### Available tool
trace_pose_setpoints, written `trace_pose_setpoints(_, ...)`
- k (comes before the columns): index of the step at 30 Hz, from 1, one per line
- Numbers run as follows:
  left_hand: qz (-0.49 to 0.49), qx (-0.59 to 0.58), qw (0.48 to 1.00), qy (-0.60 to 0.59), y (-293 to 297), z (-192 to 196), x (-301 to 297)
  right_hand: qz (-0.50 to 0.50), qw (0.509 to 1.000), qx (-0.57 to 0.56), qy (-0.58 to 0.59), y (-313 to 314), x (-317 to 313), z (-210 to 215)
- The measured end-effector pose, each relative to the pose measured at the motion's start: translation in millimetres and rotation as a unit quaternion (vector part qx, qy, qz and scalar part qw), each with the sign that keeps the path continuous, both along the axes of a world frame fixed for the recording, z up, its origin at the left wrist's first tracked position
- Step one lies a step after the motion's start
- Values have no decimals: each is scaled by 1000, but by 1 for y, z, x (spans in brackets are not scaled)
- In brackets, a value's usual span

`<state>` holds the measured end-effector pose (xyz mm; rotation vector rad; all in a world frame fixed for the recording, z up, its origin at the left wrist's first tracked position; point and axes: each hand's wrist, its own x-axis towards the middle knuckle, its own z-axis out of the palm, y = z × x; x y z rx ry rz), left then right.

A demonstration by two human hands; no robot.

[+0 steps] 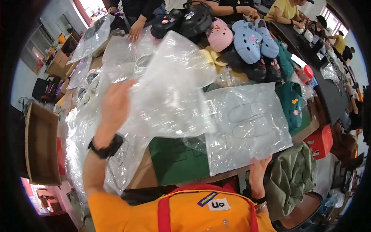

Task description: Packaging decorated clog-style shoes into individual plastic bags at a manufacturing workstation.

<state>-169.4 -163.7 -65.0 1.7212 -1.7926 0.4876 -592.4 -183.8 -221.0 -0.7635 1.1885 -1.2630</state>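
My left hand is raised over the table and grips a clear plastic bag, which hangs lifted and crumpled in front of me. My right hand rests at the table's near edge, its fingers on the corner of another clear plastic bag lying flat with a shoe outline printed on it. A green mat shows under both bags. A black watch sits on my left wrist.
Foam clogs are piled at the far side: black, pink, light blue, dark green. More clear bags cover the left. A cardboard box stands left, a red stool right. Other people work across the table.
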Motion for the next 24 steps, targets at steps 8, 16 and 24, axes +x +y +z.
trace_pose_setpoints(8, 323, 224, 909, -137, 158, -2, 12, 129, 988, -8, 80, -23, -22, -11)
trace_pose_setpoints(16, 199, 464, 853, 132, 194, -107, -24, 198, 969, -26, 145, -81, -34, -14)
trace_pose_setpoints(24, 253, 280, 906, 189, 189, -109, 5, 43, 874, -198, 441, -46, -31, -9)
